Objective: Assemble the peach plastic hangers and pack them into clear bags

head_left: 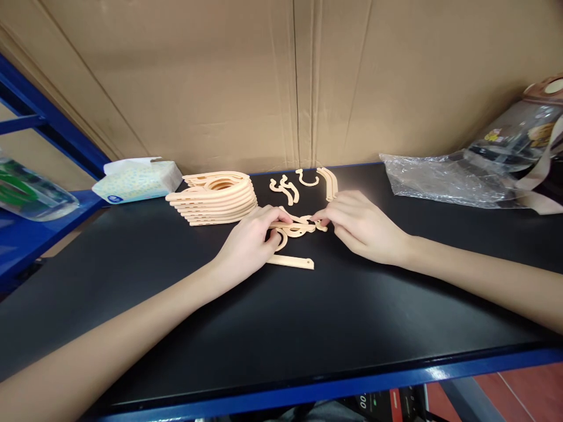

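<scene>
My left hand [253,237] is closed on a beige plastic hanger piece [301,226], thumb and index finger pinching its left end. My right hand [367,225] has its fingertips pinched at the right end of the same cluster of parts, by a small curved hook piece [322,226]. How firmly the right fingers grip it is partly hidden. Under the left fingers shows a ring-shaped part [280,239]. A straight flat arm piece [292,261] lies just in front on the black table [281,328].
A stack of beige folding hangers [211,202] stands left of the hands. Behind lie loose hooks [309,178] and curved arms [328,183]. A tissue pack [138,180] is at the back left; a clear plastic bag [448,179] and bottle [512,140] are at the right. Cardboard [197,76] walls the back.
</scene>
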